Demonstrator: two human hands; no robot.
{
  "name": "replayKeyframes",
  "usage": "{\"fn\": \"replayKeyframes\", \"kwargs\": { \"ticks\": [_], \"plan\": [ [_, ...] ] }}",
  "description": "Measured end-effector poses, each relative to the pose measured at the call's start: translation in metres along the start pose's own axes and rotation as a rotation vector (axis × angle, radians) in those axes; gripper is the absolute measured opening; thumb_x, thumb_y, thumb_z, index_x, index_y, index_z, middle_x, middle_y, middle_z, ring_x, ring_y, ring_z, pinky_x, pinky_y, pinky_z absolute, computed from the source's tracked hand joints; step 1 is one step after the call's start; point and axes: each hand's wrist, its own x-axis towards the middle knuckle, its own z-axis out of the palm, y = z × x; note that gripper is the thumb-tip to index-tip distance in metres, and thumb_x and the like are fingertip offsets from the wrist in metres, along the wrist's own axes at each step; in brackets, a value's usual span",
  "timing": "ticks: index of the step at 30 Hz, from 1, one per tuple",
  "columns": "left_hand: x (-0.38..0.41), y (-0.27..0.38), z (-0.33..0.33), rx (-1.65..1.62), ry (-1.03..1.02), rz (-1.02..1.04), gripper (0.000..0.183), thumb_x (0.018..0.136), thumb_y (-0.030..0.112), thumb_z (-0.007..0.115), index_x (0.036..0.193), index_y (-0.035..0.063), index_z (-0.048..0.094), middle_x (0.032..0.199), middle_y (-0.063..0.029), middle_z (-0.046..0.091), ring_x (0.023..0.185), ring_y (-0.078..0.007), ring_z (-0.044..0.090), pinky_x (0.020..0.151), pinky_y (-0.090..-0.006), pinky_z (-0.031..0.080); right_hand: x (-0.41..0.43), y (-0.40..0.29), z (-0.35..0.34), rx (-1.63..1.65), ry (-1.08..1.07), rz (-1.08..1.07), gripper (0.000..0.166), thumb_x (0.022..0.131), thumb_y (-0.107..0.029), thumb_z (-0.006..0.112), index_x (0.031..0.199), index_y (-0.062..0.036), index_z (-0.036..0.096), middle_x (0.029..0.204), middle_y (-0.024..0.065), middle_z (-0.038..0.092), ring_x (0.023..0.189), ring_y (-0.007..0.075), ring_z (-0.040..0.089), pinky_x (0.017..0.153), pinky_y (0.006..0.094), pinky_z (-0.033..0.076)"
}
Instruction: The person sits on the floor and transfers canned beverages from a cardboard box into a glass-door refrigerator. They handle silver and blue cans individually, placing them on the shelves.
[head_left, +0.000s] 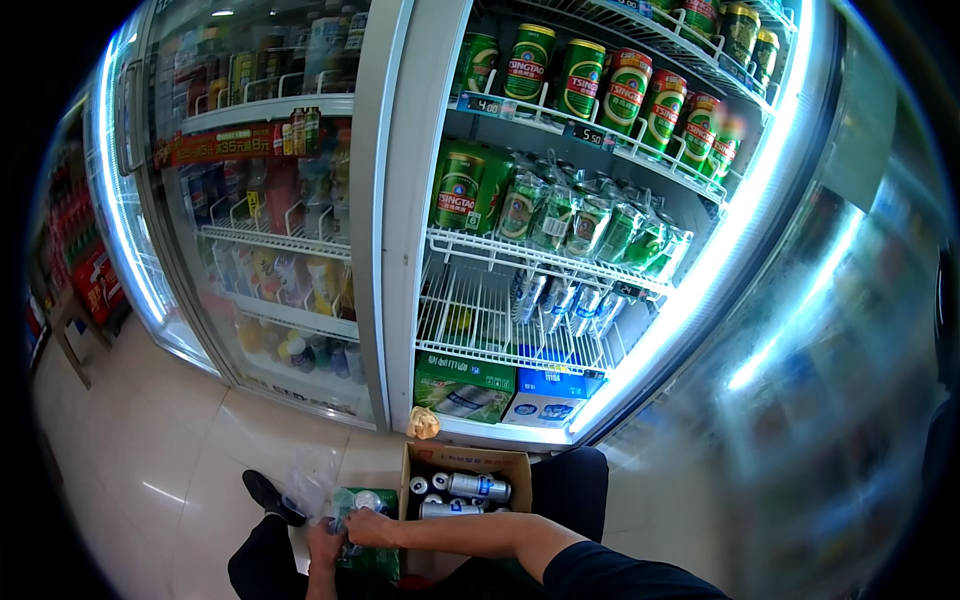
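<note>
Low in front of me, both hands come together over a green carton (384, 564) on the floor. My left hand (324, 541) grips clear plastic wrap (313, 480), which balloons up beyond the fingers. At the same wrap, my right hand (369, 528) reaches across from the right with its fingers pinched on it. A silver can top (367, 499) shows just beyond the right hand; whether the wrap encloses it, I cannot tell. Right of the carton stands an open cardboard box (517, 459) holding several silver cans (480, 487), some upright and some lying down.
A fridge with lit shelves of beer cans (628, 88) stands ahead, its lower rack (465, 330) partly filled. Green (465, 386) and blue cartons (546, 396) sit at its bottom. A glass door (262, 225) is at left, a blurred one (810, 360) at right. Crumpled paper (424, 423) lies by the sill.
</note>
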Motion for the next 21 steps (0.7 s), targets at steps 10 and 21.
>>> {"fn": "replayKeyframes", "kwargs": {
  "ticks": [10,21],
  "plan": [
    [0.005,-0.017,0.002,-0.014,0.015,0.025,0.057,0.069,0.033,0.084,0.108,-0.0058,0.071,0.096,-0.0282,0.071,0.093,-0.0400,0.072,0.080,-0.0454,0.055,-0.014,0.002,-0.002,0.066,0.147,-0.068,0.018,0.083,-0.015,0.062,0.086,-0.0005,0.073,0.107,0.0180,0.064,0.095,0.0330,0.067,0.079,0.0410,0.057],
    [0.018,-0.020,0.006,-0.139,-0.125,0.002,0.032,0.076,0.026,0.075,0.092,-0.0014,0.071,0.076,-0.0215,0.068,0.071,-0.0352,0.069,0.065,-0.0445,0.050,-0.026,0.001,-0.009,0.094,-0.004,-0.079,0.026,0.088,-0.011,0.057,0.109,-0.0003,0.066,0.138,0.0289,0.049,0.084,0.0372,0.071,0.071,0.0448,0.059]
  ]
}}
